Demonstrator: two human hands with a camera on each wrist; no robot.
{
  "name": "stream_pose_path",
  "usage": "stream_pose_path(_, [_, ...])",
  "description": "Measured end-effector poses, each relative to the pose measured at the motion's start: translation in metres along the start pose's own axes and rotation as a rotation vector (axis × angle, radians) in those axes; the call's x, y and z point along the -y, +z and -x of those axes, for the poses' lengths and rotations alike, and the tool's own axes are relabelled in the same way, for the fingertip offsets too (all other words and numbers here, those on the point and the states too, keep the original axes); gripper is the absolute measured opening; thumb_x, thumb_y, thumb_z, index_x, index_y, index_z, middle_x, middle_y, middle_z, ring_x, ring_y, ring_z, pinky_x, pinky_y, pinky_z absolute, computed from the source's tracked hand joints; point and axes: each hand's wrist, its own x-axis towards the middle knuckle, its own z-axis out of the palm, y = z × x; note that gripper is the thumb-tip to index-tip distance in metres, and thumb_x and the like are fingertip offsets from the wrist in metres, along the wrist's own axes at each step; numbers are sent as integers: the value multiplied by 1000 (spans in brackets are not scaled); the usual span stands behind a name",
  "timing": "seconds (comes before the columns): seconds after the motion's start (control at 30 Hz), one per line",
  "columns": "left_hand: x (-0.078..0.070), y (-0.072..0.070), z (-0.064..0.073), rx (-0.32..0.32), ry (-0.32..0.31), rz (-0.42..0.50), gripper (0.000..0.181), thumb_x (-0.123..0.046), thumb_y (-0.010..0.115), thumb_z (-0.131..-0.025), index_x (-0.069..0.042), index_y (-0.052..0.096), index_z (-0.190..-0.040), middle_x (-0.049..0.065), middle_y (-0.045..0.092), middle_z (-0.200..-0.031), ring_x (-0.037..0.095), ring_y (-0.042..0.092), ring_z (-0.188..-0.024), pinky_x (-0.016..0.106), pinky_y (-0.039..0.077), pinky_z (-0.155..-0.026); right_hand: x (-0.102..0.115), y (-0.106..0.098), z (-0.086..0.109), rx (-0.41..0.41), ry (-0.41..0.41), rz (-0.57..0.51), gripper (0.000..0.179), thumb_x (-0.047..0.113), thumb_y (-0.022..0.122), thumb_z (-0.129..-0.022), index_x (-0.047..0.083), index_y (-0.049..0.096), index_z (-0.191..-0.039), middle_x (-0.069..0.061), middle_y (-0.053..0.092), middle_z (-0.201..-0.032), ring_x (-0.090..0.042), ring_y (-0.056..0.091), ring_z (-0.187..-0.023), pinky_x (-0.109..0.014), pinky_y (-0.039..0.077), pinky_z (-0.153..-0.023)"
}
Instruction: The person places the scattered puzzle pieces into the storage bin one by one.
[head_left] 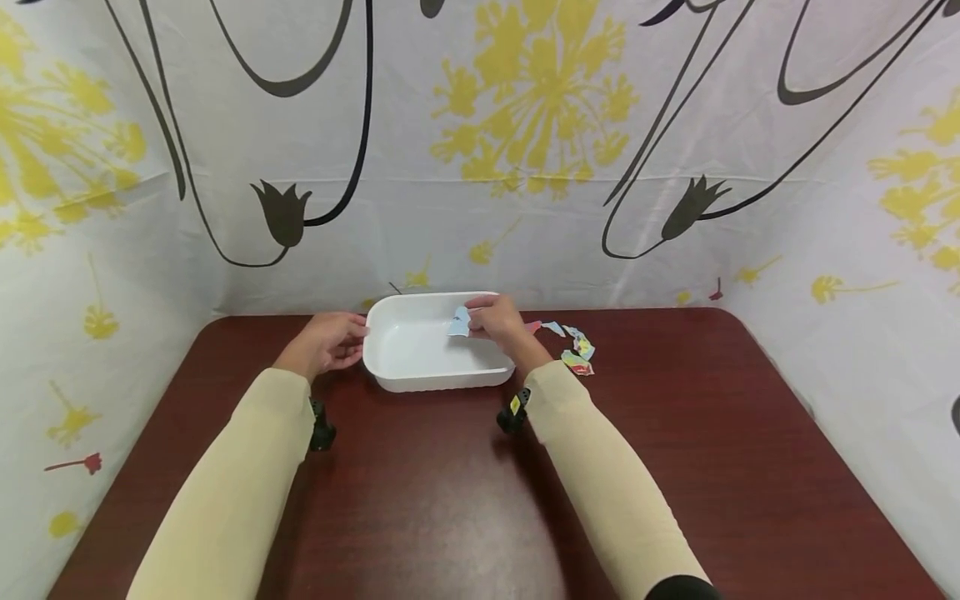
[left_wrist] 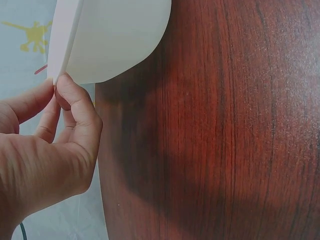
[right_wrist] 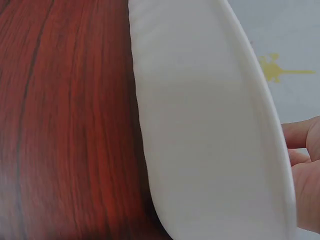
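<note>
A white plastic basin [head_left: 435, 383] stands near the far edge of the table. My left hand [head_left: 330, 340] is at its left end; in the left wrist view thumb and forefinger pinch the basin's rim. Over the basin's right half, my right hand [head_left: 498, 318] holds a torn piece of light blue paper [head_left: 459, 322] between thumb and fingers. In the right wrist view the basin wall hides the paper and part of that hand. To the right of the basin, several torn scraps of colourful paper [head_left: 577, 363] lie in a loose curve.
The table [head_left: 420, 500] is dark reddish wood with a glossy top. Light cloth [head_left: 390, 233] printed with yellow and dark flowers hangs behind it and along both sides. Small black cameras [head_left: 513, 417] are strapped at the wrists, below the cream sleeves [head_left: 232, 483].
</note>
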Motion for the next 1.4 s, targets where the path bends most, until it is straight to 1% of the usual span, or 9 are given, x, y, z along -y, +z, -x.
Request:
stream_pose_path(0.2, [2, -1, -1, 14, -1, 17, 39, -13, 56, -98, -11, 49, -136, 7, 57, -104, 14, 58, -76, 24, 55, -69, -6, 15, -3, 12, -29, -11, 37, -10, 58, -85, -3, 64, -121, -20, 62, -120, -19, 61, -85, -29, 58, -72])
stream_pose_path(0.37, [2, 1, -1, 25, 4, 21, 41, -12, 55, -99, -10, 48, -139, 9, 57, -109, 14, 58, -79, 23, 54, -68, -11, 26, -5, 43, -19, 2, 36, -8, 59, -87, -2, 64, -122, -20, 62, -121, -19, 61, -87, -30, 58, -75])
stream_pose_path(0.6, [4, 1, -2, 26, 12, 20, 40, -12, 56, -98, -10, 49, -138, 9, 57, -107, 13, 58, -76, 23, 55, -68, -12, 42, -6, 67, 5, -3, 36, -10, 60, -86, -2, 64, -121, -21, 63, -120, -19, 63, -83, -25, 57, -68])
stream_pose_path(0.73, [3, 1, -3, 26, 15, 16, 39, -13, 55, -99, -10, 50, -137, 10, 56, -111, 14, 58, -78, 24, 55, -70, -12, 50, -9, 77, 7, -2, 37, -11, 61, -85, -3, 64, -121, -22, 64, -119, -20, 64, -83, -26, 58, -68])
stream_pose_path(0.8, [3, 2, -3, 28, 18, 19, 38, -12, 55, -99, -10, 50, -136, 9, 57, -109, 14, 58, -78, 25, 55, -72, -12, 54, -10, 80, 2, 6, 37, -11, 61, -85, -4, 64, -121, -23, 64, -118, -20, 65, -82, -26, 58, -69])
stream_pose_path(0.97, [2, 3, -2, 21, 17, 26, 35, -12, 56, -98, -11, 52, -133, 6, 58, -99, 14, 58, -76, 25, 55, -73, -12, 65, -12, 85, -23, 76, 34, -11, 61, -84, -5, 65, -118, -23, 65, -115, -22, 67, -83, -27, 58, -68])
stream_pose_path(1.07, [2, 4, -2, 17, 11, 29, 34, -13, 56, -98, -11, 52, -132, 6, 58, -100, 14, 58, -76, 26, 55, -72, -11, 70, -13, 92, -31, 135, 33, -10, 60, -84, -5, 66, -116, -22, 65, -114, -23, 67, -87, -26, 58, -68])
stream_pose_path(1.23, [2, 2, -3, 14, 8, 26, 36, -14, 56, -99, -12, 51, -134, 8, 57, -106, 14, 58, -76, 26, 55, -73, -10, 78, -15, 72, -24, 190, 29, -8, 61, -85, -3, 68, -113, -19, 65, -114, -23, 67, -91, -26, 58, -67])
stream_pose_path(1.4, [3, -2, -3, 4, 2, 24, 36, -14, 56, -99, -12, 51, -135, 8, 57, -106, 14, 57, -77, 26, 55, -73, -9, 90, -17, 23, -5, 184, 27, -8, 62, -83, -2, 69, -108, -18, 66, -109, -23, 68, -85, -25, 58, -64])
